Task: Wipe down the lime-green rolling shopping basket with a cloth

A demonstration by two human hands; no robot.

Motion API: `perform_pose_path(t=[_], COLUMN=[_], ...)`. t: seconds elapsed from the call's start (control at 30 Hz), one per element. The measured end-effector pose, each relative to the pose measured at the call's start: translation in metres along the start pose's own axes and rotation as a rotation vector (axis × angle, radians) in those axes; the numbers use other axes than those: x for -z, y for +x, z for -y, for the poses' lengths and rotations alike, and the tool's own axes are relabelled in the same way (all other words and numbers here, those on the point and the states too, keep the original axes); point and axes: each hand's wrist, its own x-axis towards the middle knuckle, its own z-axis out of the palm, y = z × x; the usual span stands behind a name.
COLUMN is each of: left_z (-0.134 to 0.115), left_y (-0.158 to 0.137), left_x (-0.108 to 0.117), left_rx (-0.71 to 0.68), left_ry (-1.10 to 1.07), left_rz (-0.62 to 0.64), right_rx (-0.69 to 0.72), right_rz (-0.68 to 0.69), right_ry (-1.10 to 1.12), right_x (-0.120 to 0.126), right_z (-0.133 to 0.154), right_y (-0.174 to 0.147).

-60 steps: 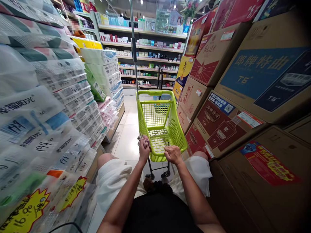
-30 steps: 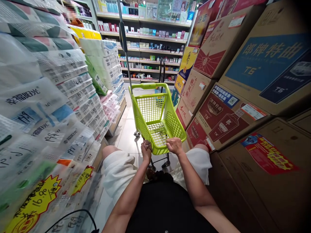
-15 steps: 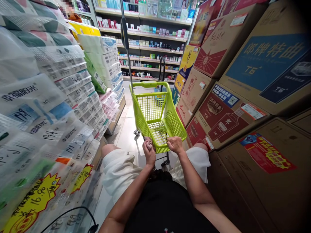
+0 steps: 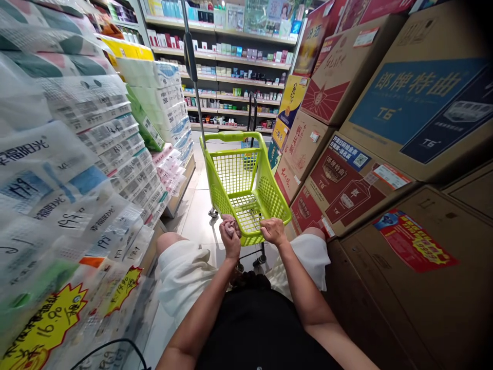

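A lime-green plastic shopping cart (image 4: 246, 216) stands in front of my knees, its latticed basket bare inside. My right hand (image 4: 273, 230) is wrapped over the basket's near rim, fingers curled. At the left near corner of the basket, my left hand (image 4: 230, 239) is closed around a crumpled pinkish-brown cloth (image 4: 232, 225). Whether the left fingers also touch the cart is unclear. A thin dark pole (image 4: 189, 56) rises from the cart's far left side.
Packs of paper tissue (image 4: 88, 123) are piled on the left, with yellow price signs (image 4: 46, 329). Cardboard cartons (image 4: 354, 174) stack up on the right. Shelves of small boxed goods (image 4: 231, 61) cross the far end. A black-handled trolley (image 4: 252, 110) stands beyond the cart.
My left hand has shifted slightly, showing more of the cloth. The right hand keeps its hold on the rim. The whole view has moved a little.
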Motion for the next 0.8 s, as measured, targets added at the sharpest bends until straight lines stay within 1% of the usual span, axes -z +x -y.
perform_pose_path(t=[0.07,0.1,0.13,0.17,0.27,0.3,0.33,0.4,0.47,0.5,0.53,0.63,0.67,0.73,0.8], left_z=[-0.001,-0.003,-0.007,-0.013,-0.035,-0.042,-0.048,-0.057,-0.062,-0.062,-0.062,-0.057,-0.056,-0.057,-0.065], left_y=[0.003,0.004,0.005,0.008,0.026,0.036,0.048,0.073,0.092,0.096,0.095,0.08,0.075,0.076,0.091], left_x=[0.002,0.003,0.003,0.003,0.003,0.003,0.002,0.0,-0.003,-0.004,-0.006,-0.009,-0.011,-0.014,-0.02], left_rx=[0.001,-0.019,-0.062,-0.129,-0.369,-0.417,-0.439,-0.418,-0.38,-0.382,-0.405,-0.545,-0.575,-0.564,-0.479], left_ry=[0.027,0.024,0.013,0.007,0.08,0.122,0.161,0.226,0.298,0.342,0.39,0.514,0.54,0.546,0.524], left_rz=[-0.074,-0.091,-0.078,-0.038,0.173,0.223,0.247,0.217,0.183,0.207,0.264,0.504,0.553,0.585,0.526], right_rx=[0.015,0.028,0.042,0.057,0.084,0.086,0.087,0.087,0.085,0.085,0.085,0.086,0.09,0.103,0.122], right_rz=[-0.016,-0.021,-0.025,-0.026,-0.021,-0.021,-0.023,-0.024,-0.021,-0.019,-0.019,-0.03,-0.033,-0.038,-0.045], right_ry=[0.01,0.016,0.022,0.028,0.043,0.047,0.05,0.052,0.051,0.049,0.048,0.039,0.038,0.036,0.039], right_x=[-0.001,-0.002,-0.003,-0.004,-0.005,-0.005,-0.005,-0.004,-0.004,-0.004,-0.004,-0.005,-0.005,-0.005,-0.006], right_z=[-0.001,-0.001,-0.002,-0.003,-0.005,-0.005,-0.006,-0.006,-0.007,-0.007,-0.007,-0.007,-0.007,-0.006,-0.004], right_y=[0.0,-0.001,-0.001,-0.001,-0.001,-0.001,-0.001,-0.002,-0.002,-0.001,-0.001,-0.002,-0.002,-0.002,-0.002])
